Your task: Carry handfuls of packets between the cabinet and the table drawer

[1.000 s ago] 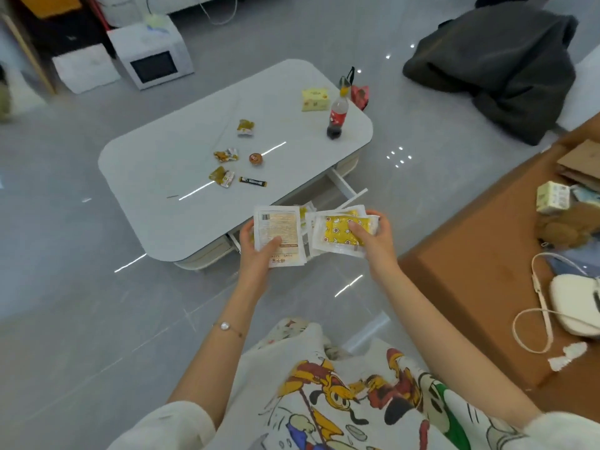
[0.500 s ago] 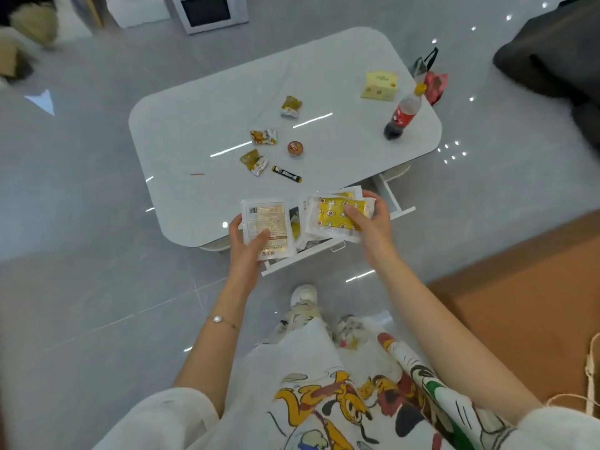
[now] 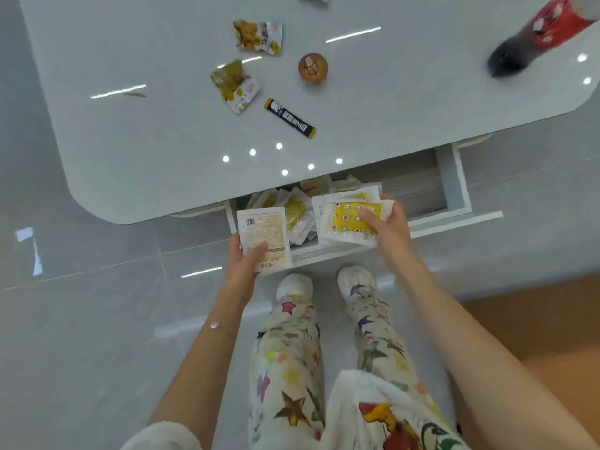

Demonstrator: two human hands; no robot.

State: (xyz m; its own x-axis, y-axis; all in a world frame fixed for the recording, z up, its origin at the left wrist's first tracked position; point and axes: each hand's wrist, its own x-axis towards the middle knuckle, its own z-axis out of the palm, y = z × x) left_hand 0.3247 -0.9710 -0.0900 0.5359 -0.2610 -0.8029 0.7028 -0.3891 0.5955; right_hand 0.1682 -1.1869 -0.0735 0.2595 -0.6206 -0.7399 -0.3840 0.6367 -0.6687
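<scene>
Fingers of the left hand [image 3: 242, 264] are curled round a flat white packet with a tan printed label [image 3: 264, 237], thumb pressed on its face, holding it just above the left end of the open white drawer [image 3: 454, 190]. To its right, a loose heap of white and yellow sachets [image 3: 297, 219] already lies inside the drawer. Further right, the right hand [image 3: 389, 232] pinches a small stack of white packets with a yellow patterned front [image 3: 352, 220], fingers clamped on top, also over the drawer. Judging by this, both handfuls are not yet set down, and the drawer stands open. On the glossy white table [image 3: 162, 151] several snack wrappers [image 3: 235, 84], a black stick sachet [image 3: 290, 118], a small round brown-lidded cup [image 3: 312, 68] and a dark cola bottle with a red label [image 3: 532, 40] lie apart from the drawer.
</scene>
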